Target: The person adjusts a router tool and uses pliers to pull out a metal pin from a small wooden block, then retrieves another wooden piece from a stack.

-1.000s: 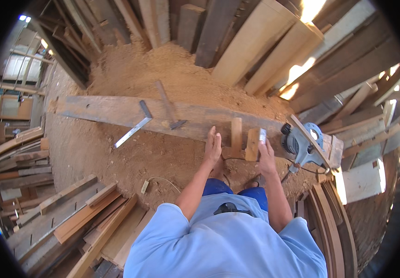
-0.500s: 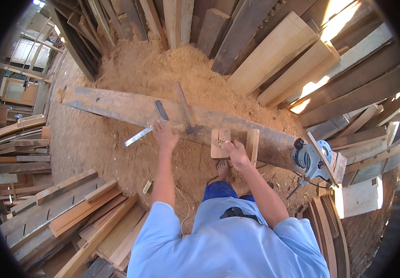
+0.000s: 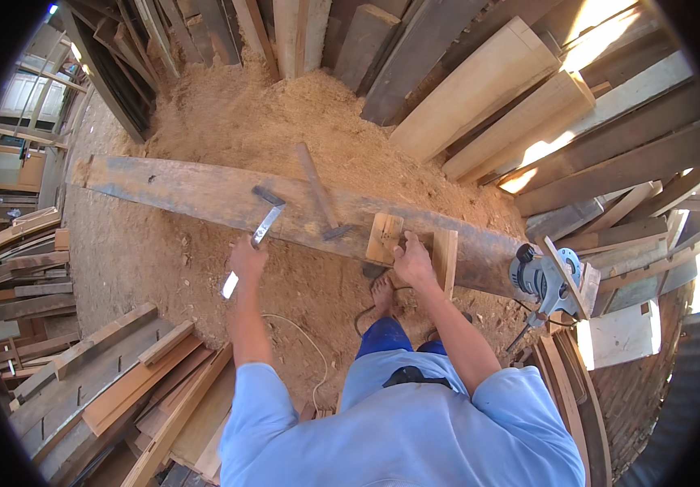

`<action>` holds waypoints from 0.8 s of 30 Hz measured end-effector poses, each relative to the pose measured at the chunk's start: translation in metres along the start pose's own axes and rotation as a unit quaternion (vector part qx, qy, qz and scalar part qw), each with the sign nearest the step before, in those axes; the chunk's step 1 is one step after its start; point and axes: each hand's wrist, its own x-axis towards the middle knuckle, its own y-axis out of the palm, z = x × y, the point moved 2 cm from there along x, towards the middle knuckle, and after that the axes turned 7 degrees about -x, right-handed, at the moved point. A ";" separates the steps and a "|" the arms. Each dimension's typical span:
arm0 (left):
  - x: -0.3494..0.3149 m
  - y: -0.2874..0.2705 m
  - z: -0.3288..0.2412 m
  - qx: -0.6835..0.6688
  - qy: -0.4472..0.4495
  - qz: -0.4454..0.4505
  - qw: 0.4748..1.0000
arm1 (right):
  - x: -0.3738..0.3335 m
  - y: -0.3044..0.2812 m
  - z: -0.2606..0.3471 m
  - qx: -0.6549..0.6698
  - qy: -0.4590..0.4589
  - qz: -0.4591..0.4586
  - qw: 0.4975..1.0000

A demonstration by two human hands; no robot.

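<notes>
My left hand (image 3: 247,260) is closed around the metal blade of a try square (image 3: 267,221), raised off the ground in front of the plank. Its dark handle reaches over the edge of a long, worn plank (image 3: 204,195). At the plank's near edge, my right hand (image 3: 415,265) grips the right side of a small wooden block (image 3: 383,237); its lower fingers are partly hidden. Just right of that hand, a narrow wooden piece (image 3: 445,258) lies across the plank. A hammer (image 3: 317,191) rests on the plank between my hands, head toward me.
A blue-grey router (image 3: 538,274) stands at the plank's right end. Sawdust (image 3: 260,114) is heaped behind the plank, with boards (image 3: 471,89) leaning beyond it. Stacked timber (image 3: 131,381) lies at lower left. A pale cord (image 3: 309,341) runs along the ground near my feet.
My left hand has drawn the try square off the plank, toward me and left, its blade now tilted more steeply. The wooden block has turned slightly and sits farther onto the plank.
</notes>
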 end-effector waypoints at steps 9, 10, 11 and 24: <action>-0.103 -0.095 -0.084 -0.239 0.262 0.052 0.934 | -0.080 -0.067 0.075 -0.063 -0.294 -0.159 0.941; -0.108 -0.101 -0.096 -0.246 0.285 0.098 0.921 | -0.084 -0.069 0.077 -0.073 -0.326 -0.160 0.929; -0.112 -0.108 -0.108 -0.221 0.308 0.134 0.916 | -0.087 -0.070 0.078 -0.082 -0.357 -0.163 0.916; -0.108 -0.101 -0.248 -0.320 0.405 -0.008 0.856 | -0.180 -0.186 -0.031 0.173 -0.209 -0.361 0.892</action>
